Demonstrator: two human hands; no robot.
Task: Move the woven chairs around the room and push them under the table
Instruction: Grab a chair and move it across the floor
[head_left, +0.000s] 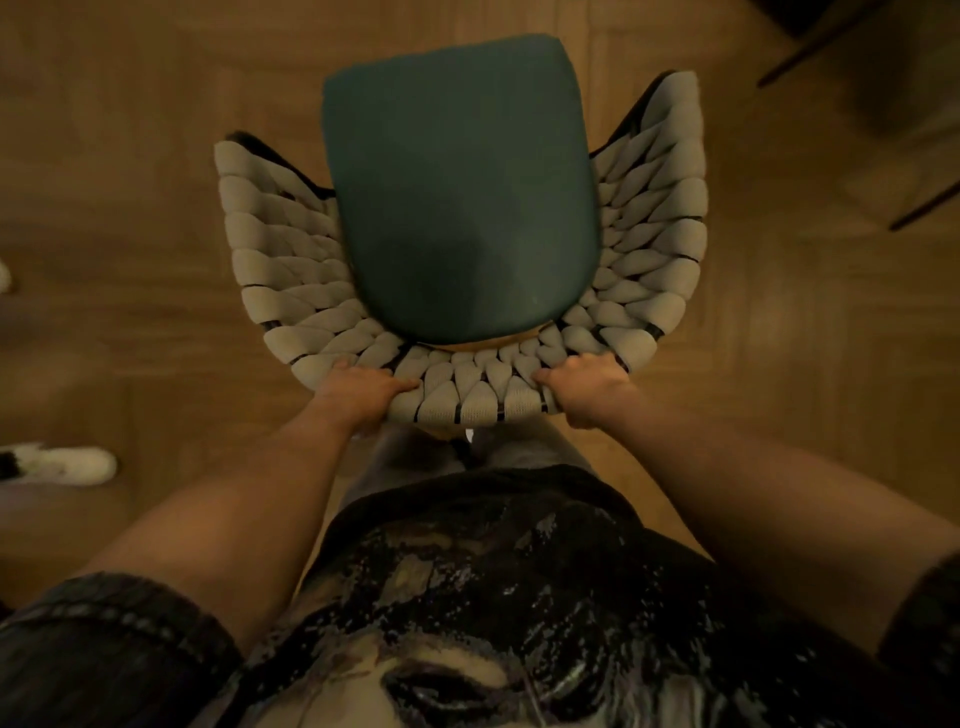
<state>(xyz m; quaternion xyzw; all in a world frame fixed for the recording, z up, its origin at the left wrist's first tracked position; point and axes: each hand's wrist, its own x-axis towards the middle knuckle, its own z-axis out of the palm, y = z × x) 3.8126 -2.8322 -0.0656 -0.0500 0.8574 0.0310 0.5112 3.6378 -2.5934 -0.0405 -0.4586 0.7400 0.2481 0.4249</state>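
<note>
Right under the camera, dead center on the wood floor (130, 156), sits the woven chair (291, 291), seen from straight above w/ its dark green seat cushion (457, 192) running out toward 12 o'clock and the curved woven backrest wrapping round at 6. So the chair's long axis goes 6-to-12, straight away from the person, and the grip is at the 6 end. Left hand (363, 389) holds the top rim of the back at roughly 7 o'clock, fingers curled over the weave; right hand (587, 389) does the same at roughly 5, thumb on the inner side. Both look about equally near, so imo neither arm leads, it's a symmetric two-hand hold. Can't tell if the legs are on the floor or lifted, pic's blurry. No tabletop clearly in view, only dark legs (810, 52) of some furniture up at 1–2 o'clock, so prob the chair needs swinging that way before any push. White shoe (67, 465) off at 8 o'clock, well apart.
</note>
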